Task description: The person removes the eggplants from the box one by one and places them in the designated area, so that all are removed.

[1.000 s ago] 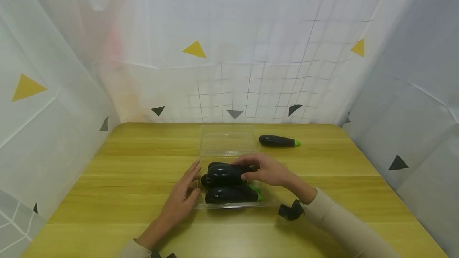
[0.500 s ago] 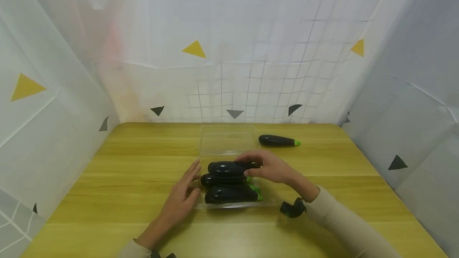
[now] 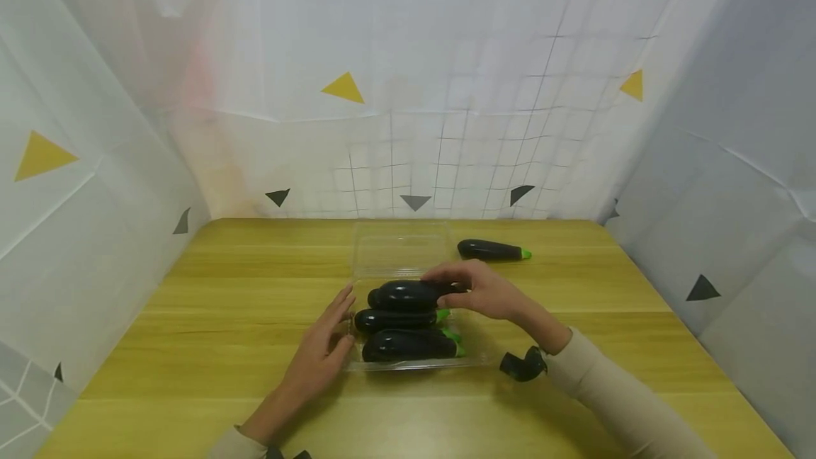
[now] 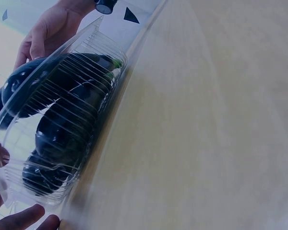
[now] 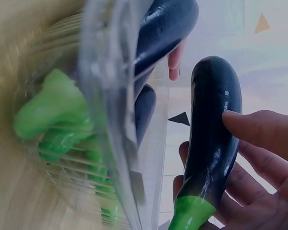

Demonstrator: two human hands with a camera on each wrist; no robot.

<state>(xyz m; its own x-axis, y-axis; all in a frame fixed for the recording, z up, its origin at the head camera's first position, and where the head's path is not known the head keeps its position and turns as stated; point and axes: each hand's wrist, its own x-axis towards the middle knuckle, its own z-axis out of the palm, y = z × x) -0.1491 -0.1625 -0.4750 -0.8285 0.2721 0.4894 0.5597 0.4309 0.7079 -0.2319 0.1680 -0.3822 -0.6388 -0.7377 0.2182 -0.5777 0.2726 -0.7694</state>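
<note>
A clear plastic clamshell box stands on the table with several dark purple eggplants lying inside, their green stems toward the right. My right hand grips another eggplant between thumb and fingers, above the back part of the box. In the right wrist view, its green stem end points down. My left hand rests against the box's left side with its fingers spread and fairly straight. The left wrist view shows that hand's fingers at the box's lower corner.
The box's clear lid lies folded back behind it. One more eggplant lies behind and right of the box. The wooden table is bordered by white sheeting at the back and sides.
My right hand has moved slightly back and right with its eggplant, uncovering more of the eggplant and green stem in front of it. My left hand has stayed at the box's side.
</note>
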